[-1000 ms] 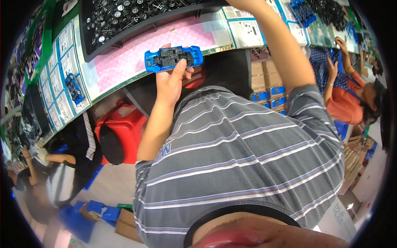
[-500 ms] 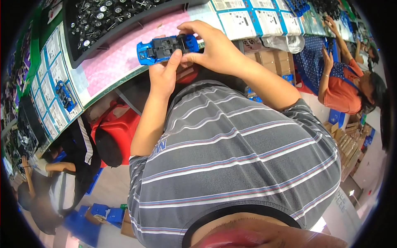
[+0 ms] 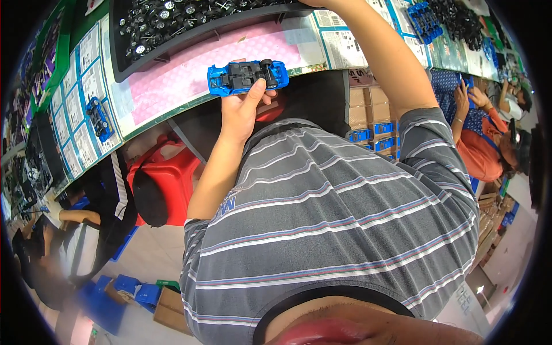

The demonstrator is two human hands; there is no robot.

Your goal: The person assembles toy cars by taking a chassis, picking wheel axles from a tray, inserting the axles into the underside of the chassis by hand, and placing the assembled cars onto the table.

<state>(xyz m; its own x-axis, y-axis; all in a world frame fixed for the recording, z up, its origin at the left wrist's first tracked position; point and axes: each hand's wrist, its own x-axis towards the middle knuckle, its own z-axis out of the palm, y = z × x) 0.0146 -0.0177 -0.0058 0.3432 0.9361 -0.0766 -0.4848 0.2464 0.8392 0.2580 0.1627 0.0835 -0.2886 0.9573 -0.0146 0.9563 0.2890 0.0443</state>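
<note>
My left hand (image 3: 243, 114) is closed around a blue toy car body (image 3: 238, 78) with its black underside up, above the table's front edge. The thumb presses on the underside, near a pair of black wheels (image 3: 266, 73) at the car's right end. My right arm stretches up and away to the far side of the table. Only a bit of my right hand (image 3: 323, 3) shows at the top edge, beside the black tray (image 3: 215, 38); its fingers are out of sight. Small black wheels with silver hubs and axles (image 3: 167, 20) fill that tray.
Pink bubble wrap (image 3: 172, 83) covers the table before the tray. Another blue toy car (image 3: 99, 119) lies on the left. More blue bodies (image 3: 424, 22) lie at the far right. A carton (image 3: 361, 109) holds blue cars below. Co-workers sit on both sides, near a red stool (image 3: 167, 187).
My right hand has let go of the toy car and moved up to the tray at the top edge. The left hand still holds the car, now slightly further right in view.
</note>
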